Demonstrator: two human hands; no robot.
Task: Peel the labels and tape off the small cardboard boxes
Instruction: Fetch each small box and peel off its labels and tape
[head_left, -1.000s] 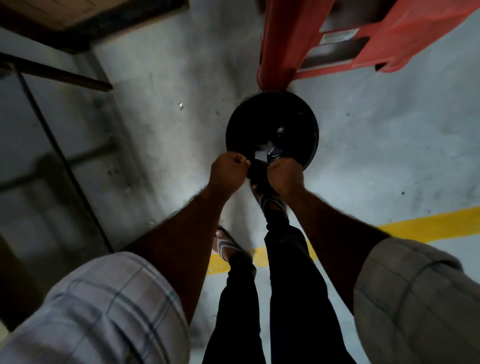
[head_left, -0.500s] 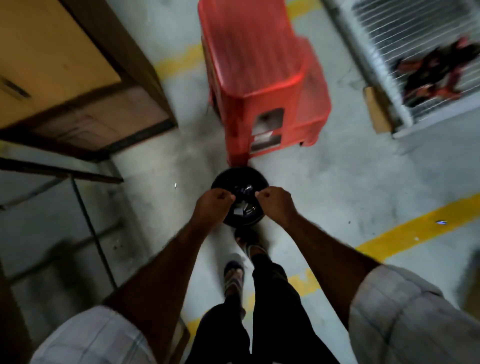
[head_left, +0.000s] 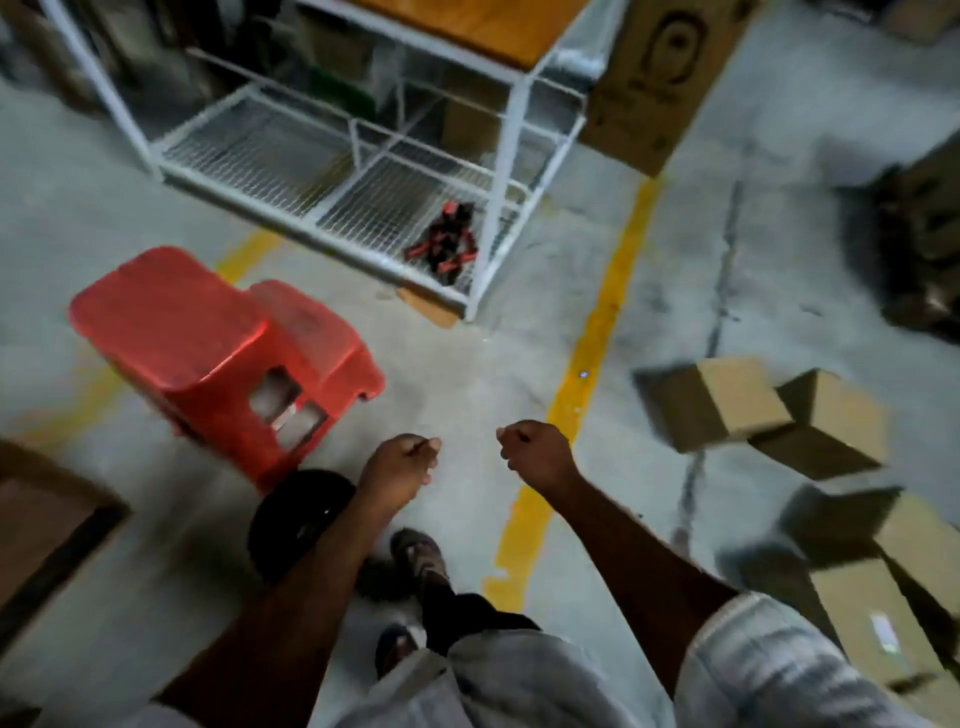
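Several small cardboard boxes lie on the concrete floor at the right: one tipped box, a second just behind it, and nearer ones by my right sleeve. My left hand and my right hand hang in front of me above the floor, both with fingers curled into loose fists. Nothing shows in either hand. Both hands are well left of the boxes. The frame is blurred.
A round black bin stands under my left forearm beside a red plastic step stool. A white wire rack and a tall carton stand ahead. A yellow floor line runs between me and the boxes.
My hands have left the black bin's rim and moved apart. My view has swung up and to the right, so the rack and the boxes have come into sight.
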